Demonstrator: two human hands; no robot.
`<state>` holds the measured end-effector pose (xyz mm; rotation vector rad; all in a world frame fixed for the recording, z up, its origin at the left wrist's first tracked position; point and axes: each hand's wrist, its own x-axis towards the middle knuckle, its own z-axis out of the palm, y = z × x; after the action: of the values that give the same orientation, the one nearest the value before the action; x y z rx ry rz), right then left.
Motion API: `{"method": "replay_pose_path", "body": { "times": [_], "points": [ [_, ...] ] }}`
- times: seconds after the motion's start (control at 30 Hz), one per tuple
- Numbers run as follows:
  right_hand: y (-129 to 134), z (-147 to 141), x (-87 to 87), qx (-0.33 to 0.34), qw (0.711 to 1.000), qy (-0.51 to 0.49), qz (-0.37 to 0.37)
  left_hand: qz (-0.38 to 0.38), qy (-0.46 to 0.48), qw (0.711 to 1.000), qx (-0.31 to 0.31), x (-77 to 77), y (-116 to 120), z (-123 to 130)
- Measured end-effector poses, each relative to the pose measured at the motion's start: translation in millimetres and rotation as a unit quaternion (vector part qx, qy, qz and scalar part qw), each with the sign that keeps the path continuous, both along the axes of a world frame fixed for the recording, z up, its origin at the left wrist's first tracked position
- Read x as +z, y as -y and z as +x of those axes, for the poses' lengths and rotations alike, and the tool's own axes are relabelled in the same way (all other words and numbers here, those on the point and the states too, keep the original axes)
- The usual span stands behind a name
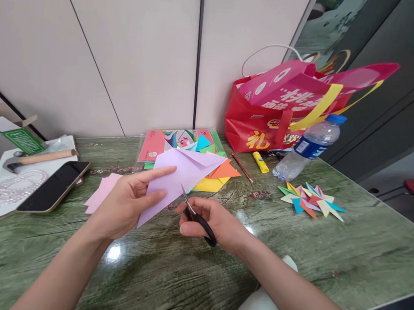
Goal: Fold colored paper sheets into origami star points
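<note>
My left hand (129, 201) pinches a folded sheet of lilac paper (173, 176) between thumb and fingers, holding it up over the table. The paper has a pointed flap reaching right. In my right hand (212, 221) is a pair of black-handled scissors (198, 219), with the blades pointing up and left at the lower right edge of the lilac paper. Behind the paper lie orange (224, 170) and yellow (210, 184) folded pieces. Pink paper (102, 191) rests on the table beside my left hand.
A red bag (255, 123), water bottle (305, 147), yellow glue stick (261, 162) and red pencil (242, 168) stand or lie at the back right. Colourful folded paper shapes (312, 200) sit right. Left are a phone (54, 187), hammer (43, 158), beads (16, 189) and open box (22, 137).
</note>
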<state>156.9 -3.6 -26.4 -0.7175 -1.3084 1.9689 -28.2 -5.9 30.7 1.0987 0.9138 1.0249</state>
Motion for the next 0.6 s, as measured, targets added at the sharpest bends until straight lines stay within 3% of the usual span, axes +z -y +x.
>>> {"method": "replay_pose_path", "body": {
  "times": [0.6],
  "points": [
    [0.7,-0.1,1.3,-0.009,1.0,0.015,0.008,0.001,-0.002,1.0,0.004,-0.5,-1.1,-0.1]
  ]
}}
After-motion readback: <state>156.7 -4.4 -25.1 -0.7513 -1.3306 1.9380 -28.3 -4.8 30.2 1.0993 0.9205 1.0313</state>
